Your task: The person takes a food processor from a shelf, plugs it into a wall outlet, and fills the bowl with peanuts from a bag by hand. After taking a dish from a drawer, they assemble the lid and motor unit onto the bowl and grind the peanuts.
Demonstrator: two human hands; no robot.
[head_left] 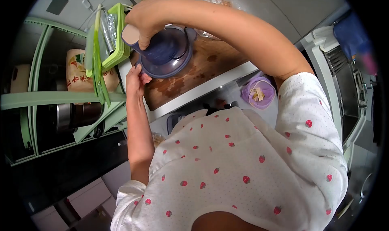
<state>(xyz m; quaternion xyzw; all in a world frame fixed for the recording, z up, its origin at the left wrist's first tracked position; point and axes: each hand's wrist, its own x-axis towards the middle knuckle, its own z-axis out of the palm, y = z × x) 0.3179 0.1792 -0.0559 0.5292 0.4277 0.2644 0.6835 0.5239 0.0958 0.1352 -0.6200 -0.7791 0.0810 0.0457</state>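
Observation:
A dark blue, see-through appliance that looks like a food chopper stands on a wet wooden board. My right hand reaches across from the right and grips its upper part, close to a beige end piece. My left hand is at the near left rim of the chopper, its fingers curled against the edge. What lies inside the chopper cannot be made out through the dark plastic.
Left of the board, a green basket holds plastic-wrapped items, with long green leaves hanging by it. A green rack carries a printed sack. Below the counter edge hangs a purple bag with scraps. A sink lies right.

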